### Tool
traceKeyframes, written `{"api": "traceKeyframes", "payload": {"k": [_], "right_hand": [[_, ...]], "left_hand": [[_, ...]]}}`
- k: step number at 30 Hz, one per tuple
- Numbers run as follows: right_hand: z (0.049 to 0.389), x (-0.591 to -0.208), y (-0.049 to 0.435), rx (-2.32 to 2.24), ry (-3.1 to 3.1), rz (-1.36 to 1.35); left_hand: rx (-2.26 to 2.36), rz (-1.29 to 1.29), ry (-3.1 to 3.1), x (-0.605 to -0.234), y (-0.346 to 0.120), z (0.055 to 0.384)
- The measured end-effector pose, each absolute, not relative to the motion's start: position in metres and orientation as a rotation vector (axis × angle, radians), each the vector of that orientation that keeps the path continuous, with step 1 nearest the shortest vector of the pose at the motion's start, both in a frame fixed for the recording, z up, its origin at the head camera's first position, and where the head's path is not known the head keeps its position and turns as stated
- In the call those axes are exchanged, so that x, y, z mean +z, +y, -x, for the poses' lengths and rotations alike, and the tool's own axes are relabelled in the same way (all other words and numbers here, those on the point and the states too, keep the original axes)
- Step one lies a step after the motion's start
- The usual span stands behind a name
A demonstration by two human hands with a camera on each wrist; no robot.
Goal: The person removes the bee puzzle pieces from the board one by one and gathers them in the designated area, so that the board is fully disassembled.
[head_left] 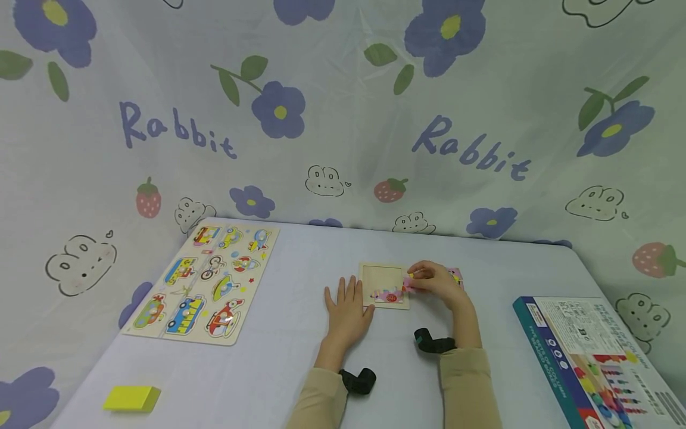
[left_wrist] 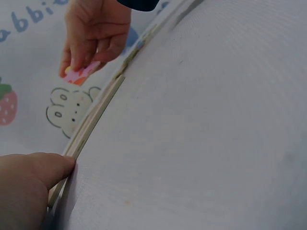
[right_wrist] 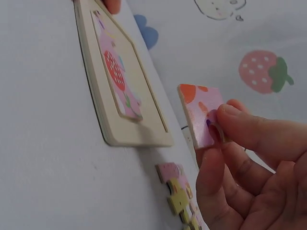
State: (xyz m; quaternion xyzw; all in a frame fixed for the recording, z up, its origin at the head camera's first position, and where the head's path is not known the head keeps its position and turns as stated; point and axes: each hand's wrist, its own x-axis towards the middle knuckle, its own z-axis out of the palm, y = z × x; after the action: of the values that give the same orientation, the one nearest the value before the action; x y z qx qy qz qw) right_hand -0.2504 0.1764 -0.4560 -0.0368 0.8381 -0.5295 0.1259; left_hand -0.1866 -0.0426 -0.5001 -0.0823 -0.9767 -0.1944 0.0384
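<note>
A shallow wooden puzzle frame (head_left: 383, 271) lies on the table, with joined pink puzzle pieces (head_left: 388, 295) along its near side. Beside it, my left hand (head_left: 345, 313) rests with fingers spread, and its thumb (left_wrist: 60, 167) touches the frame's edge. My right hand (head_left: 436, 285) pinches a pink puzzle piece (right_wrist: 204, 112) with orange spots between thumb and fingers, above the table to the right of the frame. More loose puzzle pieces (right_wrist: 177, 189), pink and yellow, lie right of the frame, partly hidden by the right hand in the head view.
A wooden vehicle puzzle board (head_left: 206, 283) lies at the left. A yellow block (head_left: 131, 398) sits near the front left. On the right lies a large printed box (head_left: 595, 363). A patterned curtain (head_left: 343, 119) hangs behind the white table (head_left: 257, 381).
</note>
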Motion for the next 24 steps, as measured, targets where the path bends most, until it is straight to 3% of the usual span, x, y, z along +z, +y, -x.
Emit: {"api": "traceKeyframes", "payload": {"k": [24], "right_hand": [[0.244,-0.458,0.196,-1.457,2.439,0.003]], "left_hand": [[-0.582,0.260,-3.004,-0.500,-0.042,0.186]]}}
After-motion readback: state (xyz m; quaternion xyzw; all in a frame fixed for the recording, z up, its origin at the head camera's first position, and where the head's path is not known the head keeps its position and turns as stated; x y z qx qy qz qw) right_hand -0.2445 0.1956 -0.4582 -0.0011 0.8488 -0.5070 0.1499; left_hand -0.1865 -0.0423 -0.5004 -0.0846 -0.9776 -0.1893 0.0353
